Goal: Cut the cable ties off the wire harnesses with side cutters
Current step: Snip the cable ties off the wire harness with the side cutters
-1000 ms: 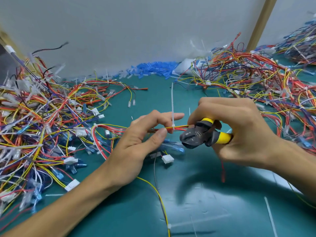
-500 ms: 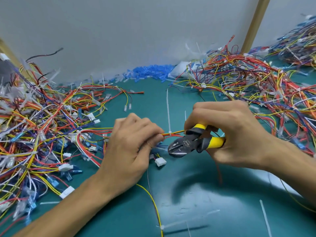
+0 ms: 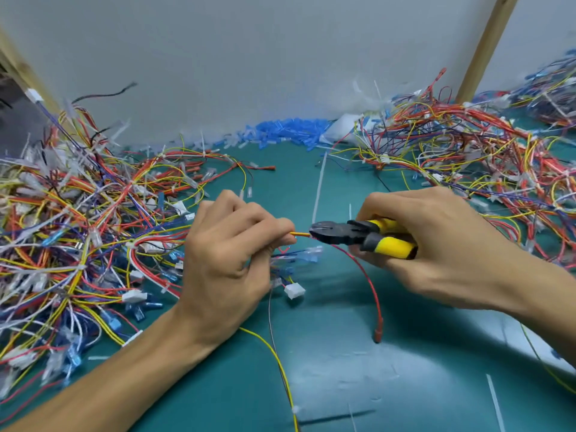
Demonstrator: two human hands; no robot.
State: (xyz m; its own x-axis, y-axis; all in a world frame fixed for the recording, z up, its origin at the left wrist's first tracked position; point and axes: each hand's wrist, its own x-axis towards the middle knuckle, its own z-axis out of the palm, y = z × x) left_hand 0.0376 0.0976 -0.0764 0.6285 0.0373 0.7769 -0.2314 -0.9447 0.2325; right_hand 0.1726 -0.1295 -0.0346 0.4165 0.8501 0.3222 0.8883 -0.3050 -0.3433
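My left hand (image 3: 230, 263) pinches a thin wire harness (image 3: 299, 234) of yellow and red wires between thumb and fingers. My right hand (image 3: 436, 244) grips the side cutters (image 3: 358, 233) by their yellow and black handles. The black jaws point left and meet the harness at the white cable tie (image 3: 318, 188), whose long tail stands up from the jaws. A red wire (image 3: 371, 285) of the harness curves down from the jaws to the mat. A white connector (image 3: 294, 289) hangs below my left hand.
A big tangle of coloured harnesses (image 3: 78, 229) covers the left of the green mat (image 3: 343, 369); another pile (image 3: 467, 157) lies at the right back. Blue connector sleeves (image 3: 290, 129) heap against the grey wall. Cut tie pieces (image 3: 495, 403) lie on the mat in front.
The cutters have risen and moved left, so their jaws now sit on the harness at the tie. My left fingers have curled tighter around the wires.
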